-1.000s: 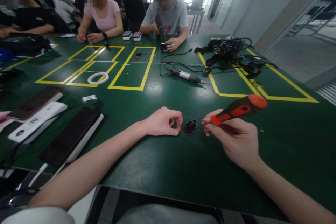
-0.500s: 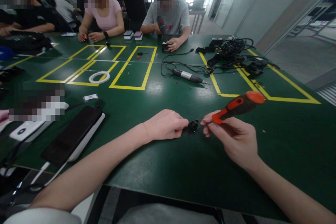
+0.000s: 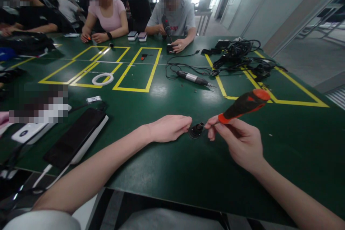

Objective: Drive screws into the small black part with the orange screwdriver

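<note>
My right hand grips a screwdriver with a black-and-red handle, the fingers pinching it near the shaft. The handle leans up to the right; most of the shaft and its tip are hidden by the fingers. Just left of these fingers a small black round part rests on the table, with a wide flange at its base and a narrow hollow stem tilted upward. My left hand lies closed at the left edge of this part. Whether its fingertips touch the part, or pinch something small, cannot be seen.
The green table carries an electric screwdriver, tangled black cables and a white ring. At left lie a phone and a white device. Across the table a person works with a power driver.
The screwdriver has turned about its axis, its red inlay now facing another way, and its handle sits slightly lower. My left hand has drawn back slightly left from the black part.
</note>
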Available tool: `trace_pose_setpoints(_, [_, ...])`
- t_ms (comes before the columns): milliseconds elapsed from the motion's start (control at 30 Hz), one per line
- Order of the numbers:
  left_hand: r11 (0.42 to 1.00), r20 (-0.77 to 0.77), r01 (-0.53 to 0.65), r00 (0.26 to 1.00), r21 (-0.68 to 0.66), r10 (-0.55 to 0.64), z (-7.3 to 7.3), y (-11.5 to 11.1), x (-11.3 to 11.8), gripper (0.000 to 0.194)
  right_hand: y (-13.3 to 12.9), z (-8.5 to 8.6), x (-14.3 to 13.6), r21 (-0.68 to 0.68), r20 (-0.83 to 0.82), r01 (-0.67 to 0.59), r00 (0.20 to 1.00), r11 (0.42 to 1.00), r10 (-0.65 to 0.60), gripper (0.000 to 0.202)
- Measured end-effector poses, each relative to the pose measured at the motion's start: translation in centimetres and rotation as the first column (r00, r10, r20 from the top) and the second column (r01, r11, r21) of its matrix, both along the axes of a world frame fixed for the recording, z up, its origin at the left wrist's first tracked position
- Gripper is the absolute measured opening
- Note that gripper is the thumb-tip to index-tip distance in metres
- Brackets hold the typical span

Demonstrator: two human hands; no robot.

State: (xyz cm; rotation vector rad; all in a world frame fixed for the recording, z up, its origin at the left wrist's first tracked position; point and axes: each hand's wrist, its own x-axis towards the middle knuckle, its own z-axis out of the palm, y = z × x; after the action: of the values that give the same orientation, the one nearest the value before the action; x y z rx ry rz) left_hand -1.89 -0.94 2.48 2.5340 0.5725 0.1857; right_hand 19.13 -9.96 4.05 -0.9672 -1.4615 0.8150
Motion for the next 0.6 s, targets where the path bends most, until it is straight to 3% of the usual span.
trace_pose_setpoints(433, [0.999, 0.059, 0.001, 0.998, -0.046, 0.002, 0.0, -0.19, 0.06, 0.019, -0.2, -0.07, -0.03, -0.004, 0.003, -0.018, 1.0, 1.0, 0.018, 0.018])
trace_pose_setpoints(600, [0.988, 0.112, -0.046, 0.992, -0.151, 0.063, -0.05, 0.01, 0.04, 0.022, -0.27, -0.01, -0.16, -0.022, 0.004, 0.01, 1.0, 1.0, -0.01, 0.011])
